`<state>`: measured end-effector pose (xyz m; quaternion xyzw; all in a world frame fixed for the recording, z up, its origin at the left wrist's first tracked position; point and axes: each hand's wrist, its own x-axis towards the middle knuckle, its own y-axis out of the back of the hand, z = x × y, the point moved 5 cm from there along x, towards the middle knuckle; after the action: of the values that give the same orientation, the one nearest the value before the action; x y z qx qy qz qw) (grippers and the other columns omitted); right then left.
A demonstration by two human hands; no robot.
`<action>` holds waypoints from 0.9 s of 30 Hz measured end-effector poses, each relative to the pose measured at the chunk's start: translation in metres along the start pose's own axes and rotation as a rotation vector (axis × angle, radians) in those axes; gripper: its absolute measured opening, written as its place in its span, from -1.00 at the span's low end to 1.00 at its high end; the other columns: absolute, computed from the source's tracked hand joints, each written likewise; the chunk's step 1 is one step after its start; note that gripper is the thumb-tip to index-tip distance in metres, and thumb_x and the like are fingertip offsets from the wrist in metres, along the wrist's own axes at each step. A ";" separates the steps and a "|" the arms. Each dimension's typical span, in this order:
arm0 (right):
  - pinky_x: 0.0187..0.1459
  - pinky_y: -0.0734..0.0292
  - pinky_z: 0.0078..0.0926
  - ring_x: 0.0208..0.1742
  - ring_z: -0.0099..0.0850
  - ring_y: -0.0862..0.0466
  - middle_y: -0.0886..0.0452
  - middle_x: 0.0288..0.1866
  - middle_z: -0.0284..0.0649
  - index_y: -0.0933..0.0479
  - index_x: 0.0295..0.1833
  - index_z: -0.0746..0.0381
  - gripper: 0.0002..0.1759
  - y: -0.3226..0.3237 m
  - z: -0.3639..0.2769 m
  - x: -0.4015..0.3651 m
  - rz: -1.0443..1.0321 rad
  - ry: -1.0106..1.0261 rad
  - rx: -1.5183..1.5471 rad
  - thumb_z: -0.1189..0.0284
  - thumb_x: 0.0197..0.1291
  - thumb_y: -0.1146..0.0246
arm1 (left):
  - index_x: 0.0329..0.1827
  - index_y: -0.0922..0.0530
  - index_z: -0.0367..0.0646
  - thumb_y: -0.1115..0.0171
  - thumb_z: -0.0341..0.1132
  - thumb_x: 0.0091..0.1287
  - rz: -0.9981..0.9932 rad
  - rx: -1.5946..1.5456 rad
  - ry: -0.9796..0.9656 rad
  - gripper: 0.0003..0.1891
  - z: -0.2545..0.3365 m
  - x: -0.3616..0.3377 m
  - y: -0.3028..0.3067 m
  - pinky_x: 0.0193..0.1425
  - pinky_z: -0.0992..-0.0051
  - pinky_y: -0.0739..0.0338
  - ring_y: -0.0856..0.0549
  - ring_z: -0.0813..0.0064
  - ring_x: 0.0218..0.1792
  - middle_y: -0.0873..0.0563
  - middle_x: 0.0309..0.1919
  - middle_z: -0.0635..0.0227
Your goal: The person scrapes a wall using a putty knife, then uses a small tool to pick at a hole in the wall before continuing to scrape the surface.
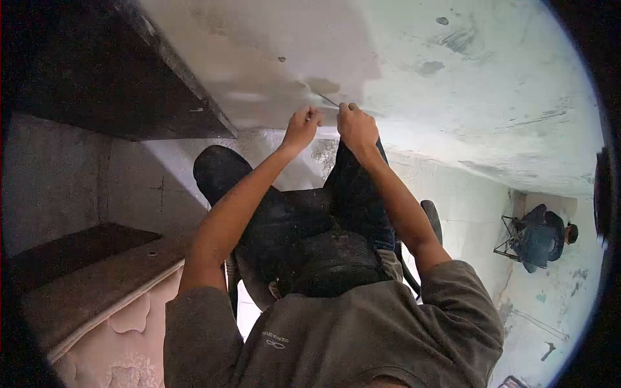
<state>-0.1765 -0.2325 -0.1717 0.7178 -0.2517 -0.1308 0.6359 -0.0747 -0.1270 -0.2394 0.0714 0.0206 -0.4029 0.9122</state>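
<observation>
While seated before a stained wall, grips a thin rod in the right hand, with fingers closed around one end and the bare length angled up and left toward a dark patch on the wall. Cannot tell from this angle whether touching the wall at the tip or held just short of it. Holds the left hand just beside the right, apart from it, with fingers curled; cannot tell whether pinching anything small.

Being slim, likely to wander at the tip when held only from the rear; probably better steadied with a grip set nearer the wall. Best moved by the wrist in small, even strokes, not pushed from the shoulder. Perhaps worth bracing the right forearm against the knee below. With the left fingers, support close to the rod but clear of its line. Keep both hands from shading the tip, already hard to make out against the patch.

At left, a dark shelf and a pink mattress; at right, well apart, another person, seated.
</observation>
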 end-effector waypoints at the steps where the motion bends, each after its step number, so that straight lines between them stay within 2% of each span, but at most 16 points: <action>1: -0.25 -0.59 0.01 -0.25 0.03 -0.68 -0.61 -0.24 -0.09 -0.48 -0.18 0.22 -0.83 0.003 0.001 -0.003 -0.030 -0.029 0.021 0.34 0.27 -0.12 | -0.36 -0.56 -0.29 -0.15 -0.24 0.30 0.009 0.014 0.008 -0.75 -0.001 -0.003 0.000 -0.20 0.39 -0.51 -0.64 0.39 -0.40 -0.67 -0.47 0.22; 5: -0.26 -0.60 0.02 -0.26 0.03 -0.68 -0.61 -0.23 -0.07 -0.48 -0.18 0.23 -0.83 0.007 -0.005 -0.008 0.053 0.016 0.040 0.35 0.27 -0.12 | -0.36 -0.56 -0.29 -0.17 -0.22 0.30 0.015 -0.003 -0.028 -0.73 0.006 -0.010 0.000 -0.20 0.38 -0.51 -0.63 0.39 -0.40 -0.66 -0.48 0.22; 8: -0.25 -0.62 -0.05 -0.24 -0.05 -0.71 -0.63 -0.18 -0.07 -0.49 -0.12 0.22 -0.81 -0.002 -0.007 -0.008 -0.041 0.036 -0.043 0.36 0.27 -0.08 | -0.38 -0.54 -0.29 -0.19 -0.20 0.30 -0.005 -0.004 -0.030 -0.72 0.012 -0.011 0.001 -0.21 0.38 -0.51 -0.63 0.40 -0.41 -0.66 -0.50 0.23; 10: -0.25 -0.62 -0.04 -0.25 -0.05 -0.71 -0.63 -0.17 -0.07 -0.49 -0.10 0.21 -0.81 0.009 -0.007 -0.009 -0.043 0.012 -0.044 0.35 0.28 -0.07 | -0.35 -0.54 -0.23 -0.11 -0.17 0.34 -0.013 -0.007 -0.022 -0.73 0.010 -0.016 -0.001 -0.35 0.50 -0.42 -0.53 0.56 -0.47 -0.58 -0.51 0.36; 11: -0.25 -0.62 -0.04 -0.25 -0.05 -0.71 -0.63 -0.16 -0.07 -0.48 -0.08 0.20 -0.80 0.012 -0.007 -0.008 -0.042 -0.015 -0.046 0.34 0.29 -0.07 | -0.35 -0.54 -0.23 -0.11 -0.17 0.34 -0.007 -0.009 -0.020 -0.73 0.009 -0.016 0.001 -0.35 0.50 -0.42 -0.53 0.56 -0.47 -0.58 -0.51 0.36; 14: -0.21 -0.61 -0.04 -0.23 -0.04 -0.71 -0.63 -0.16 -0.08 -0.49 -0.06 0.18 -0.79 -0.015 -0.010 -0.004 -0.046 0.031 -0.065 0.33 0.31 -0.06 | -0.33 -0.54 -0.25 -0.12 -0.14 0.33 -0.050 0.059 -0.057 -0.70 0.014 -0.018 -0.001 -0.35 0.49 -0.42 -0.53 0.55 -0.47 -0.58 -0.50 0.35; 16: -0.21 -0.62 -0.04 -0.23 -0.04 -0.71 -0.63 -0.16 -0.09 -0.49 -0.06 0.17 -0.79 -0.001 -0.008 -0.007 -0.051 -0.004 -0.039 0.33 0.31 -0.06 | -0.38 -0.55 -0.28 -0.17 -0.19 0.32 -0.005 -0.003 -0.021 -0.72 0.010 -0.016 0.001 -0.21 0.39 -0.50 -0.64 0.40 -0.40 -0.66 -0.51 0.25; 21: -0.24 -0.63 -0.07 -0.25 -0.05 -0.71 -0.63 -0.17 -0.09 -0.49 -0.05 0.17 -0.79 0.003 -0.014 -0.009 -0.040 -0.016 -0.035 0.32 0.31 -0.07 | -0.35 -0.56 -0.28 -0.18 -0.21 0.31 -0.027 0.037 -0.023 -0.74 0.006 -0.017 0.003 -0.22 0.39 -0.50 -0.65 0.40 -0.40 -0.67 -0.51 0.23; 24: -0.27 -0.63 -0.07 -0.27 -0.04 -0.71 -0.63 -0.16 -0.09 -0.49 -0.05 0.18 -0.79 -0.003 -0.014 -0.004 -0.027 0.068 -0.029 0.34 0.30 -0.07 | -0.32 -0.57 -0.29 -0.18 -0.21 0.30 -0.038 0.039 -0.038 -0.74 0.006 -0.013 0.002 -0.22 0.39 -0.50 -0.66 0.39 -0.40 -0.67 -0.50 0.22; 27: -0.25 -0.63 -0.07 -0.26 -0.04 -0.71 -0.63 -0.15 -0.09 -0.49 -0.05 0.18 -0.79 0.004 -0.012 -0.003 -0.047 -0.009 -0.030 0.36 0.27 -0.07 | -0.31 -0.57 -0.29 -0.18 -0.19 0.29 -0.011 0.017 -0.056 -0.72 0.007 -0.015 0.002 -0.21 0.38 -0.51 -0.66 0.38 -0.40 -0.68 -0.49 0.21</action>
<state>-0.1735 -0.2207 -0.1659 0.7132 -0.2356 -0.1529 0.6422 -0.0836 -0.1163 -0.2306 0.0679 -0.0080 -0.4098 0.9096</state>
